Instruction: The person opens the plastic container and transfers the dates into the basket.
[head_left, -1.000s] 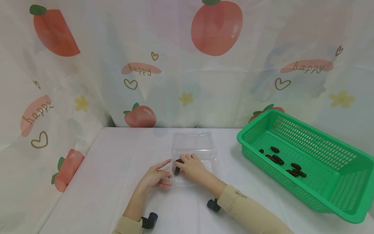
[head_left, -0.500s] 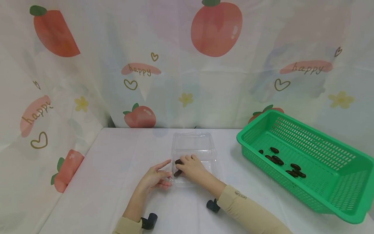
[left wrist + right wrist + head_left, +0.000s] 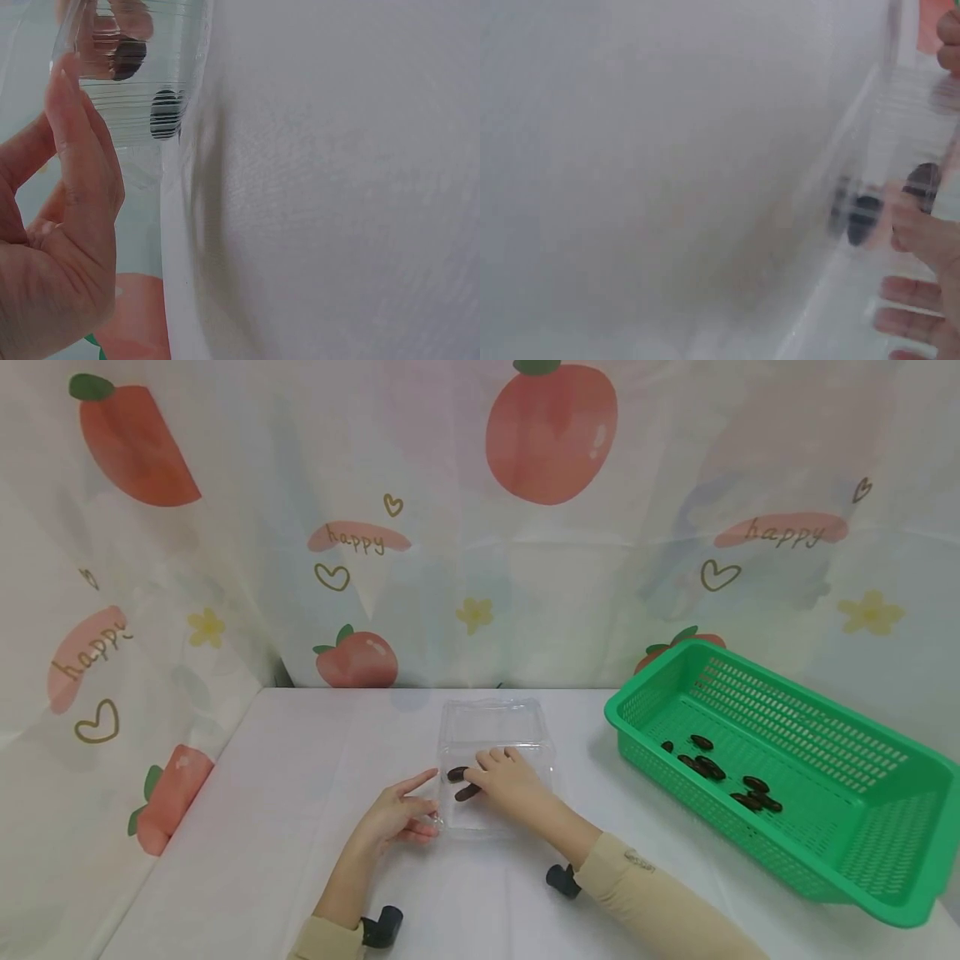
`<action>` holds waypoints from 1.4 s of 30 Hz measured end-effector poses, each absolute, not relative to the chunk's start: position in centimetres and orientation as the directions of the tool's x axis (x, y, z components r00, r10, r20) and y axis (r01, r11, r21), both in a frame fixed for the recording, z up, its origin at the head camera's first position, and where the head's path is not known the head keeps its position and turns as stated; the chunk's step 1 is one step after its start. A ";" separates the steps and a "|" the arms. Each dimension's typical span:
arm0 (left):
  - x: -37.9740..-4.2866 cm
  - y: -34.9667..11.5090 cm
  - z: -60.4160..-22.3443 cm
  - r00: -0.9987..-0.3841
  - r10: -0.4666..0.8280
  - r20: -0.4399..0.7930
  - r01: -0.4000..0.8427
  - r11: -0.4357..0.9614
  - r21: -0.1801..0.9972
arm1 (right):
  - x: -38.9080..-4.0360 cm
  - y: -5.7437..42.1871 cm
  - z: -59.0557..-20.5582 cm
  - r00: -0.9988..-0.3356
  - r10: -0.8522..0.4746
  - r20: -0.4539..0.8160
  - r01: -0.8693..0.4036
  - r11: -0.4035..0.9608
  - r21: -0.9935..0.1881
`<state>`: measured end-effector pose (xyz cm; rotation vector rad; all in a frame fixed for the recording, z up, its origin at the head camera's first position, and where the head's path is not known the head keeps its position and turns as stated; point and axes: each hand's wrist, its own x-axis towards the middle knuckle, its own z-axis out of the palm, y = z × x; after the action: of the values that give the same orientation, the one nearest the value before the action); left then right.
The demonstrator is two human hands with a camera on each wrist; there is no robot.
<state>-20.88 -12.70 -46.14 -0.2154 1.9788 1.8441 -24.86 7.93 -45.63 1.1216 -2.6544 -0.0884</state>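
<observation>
A hinged clear plastic container (image 3: 491, 718) lies open on the white tabletop, its lid folded back. Inside, at its left end, rests a dark brown oval date (image 3: 457, 774); the left wrist view shows that date (image 3: 166, 114) through the ribbed wall. My right hand (image 3: 516, 783) reaches into the container and pinches a second date (image 3: 468, 792) between thumb and fingers, partly hidden by the hand. At the container's left rim, my left hand (image 3: 397, 814) holds the edge between thumb and lower fingers, with the index finger stretched out. The right wrist view is blurred.
To the right stands a green perforated basket (image 3: 750, 856) with several more dates (image 3: 708, 767) on its floor. A printed cloth (image 3: 420, 602) hangs behind the table and along its left side. Black camera mounts (image 3: 382, 927) sit at both wrists.
My right hand has shifted right and slightly up in the head view, and the pinched date has moved with it, away from the left wall. The left hand stays at the rim.
</observation>
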 end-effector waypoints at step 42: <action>-20.9 -12.9 -46.2 -0.900 0.173 -0.400 -0.383 0.121 0.916 | -27.2 26.7 -38.3 -0.948 -0.158 0.275 -0.186 0.979 -0.080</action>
<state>-20.95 -12.91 -46.22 -0.2030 1.9959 1.8304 -27.15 26.71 -38.26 0.2528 -2.8555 0.1524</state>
